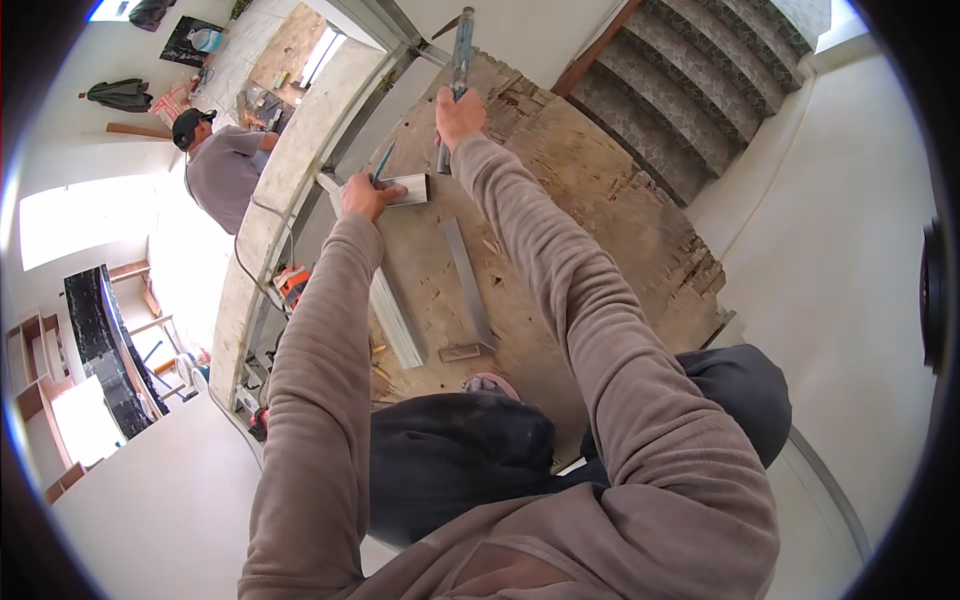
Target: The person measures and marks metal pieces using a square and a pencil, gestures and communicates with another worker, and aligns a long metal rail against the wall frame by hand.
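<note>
My left hand is closed around the end of a short, pale metal profile lying on a worn wooden board. A thin blue pencil-like stick juts up from between its fingers. Further forward and to the right, my right hand grips a long tool that looks like a hammer, with a bluish shaft and a pointed part near its far end. A try square lies between my arms, with a steel blade and a wooden stock. Beside it is a long ribbed metal strip.
At the left, a pale ledge borders the board, with an orange power tool and cables beside it. Stone-patterned stairs rise at the far right. Below the ledge a person in a dark cap works. My knees flank the board's near edge.
</note>
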Available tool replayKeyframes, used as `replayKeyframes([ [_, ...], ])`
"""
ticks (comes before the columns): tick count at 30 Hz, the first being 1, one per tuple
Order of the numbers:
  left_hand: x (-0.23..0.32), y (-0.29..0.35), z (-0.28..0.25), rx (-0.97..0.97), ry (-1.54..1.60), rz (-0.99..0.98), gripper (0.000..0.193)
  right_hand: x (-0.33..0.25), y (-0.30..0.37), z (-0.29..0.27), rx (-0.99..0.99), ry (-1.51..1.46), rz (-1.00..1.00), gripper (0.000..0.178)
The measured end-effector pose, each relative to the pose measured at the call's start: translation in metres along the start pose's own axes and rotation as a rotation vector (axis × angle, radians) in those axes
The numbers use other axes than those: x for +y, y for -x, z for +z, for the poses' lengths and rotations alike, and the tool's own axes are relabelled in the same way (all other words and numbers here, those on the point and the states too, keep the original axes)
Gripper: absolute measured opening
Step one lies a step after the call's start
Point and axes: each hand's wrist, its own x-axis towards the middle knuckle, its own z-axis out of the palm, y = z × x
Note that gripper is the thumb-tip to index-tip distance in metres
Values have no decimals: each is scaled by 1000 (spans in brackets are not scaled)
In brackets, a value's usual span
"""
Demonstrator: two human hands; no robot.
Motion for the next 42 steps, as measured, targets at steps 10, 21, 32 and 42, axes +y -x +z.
replayKeyframes([
  [10, -7, -9, -4, -40, -81, 2, 49, -4, -15, -3, -59, -29, 19, 38],
  [21, -8, -12, -3, -63, -58, 33, 52, -11, -22, -9, -22, -87, -47, 36],
  [32, -18, -21, 3, -90, -42, -6, 50, -10, -17, -8, -114, -53, 22, 34],
  [42, -24, -17, 1, -26, -16, 38, 48, -2, 9, 0, -121, -141, 35, 34],
])
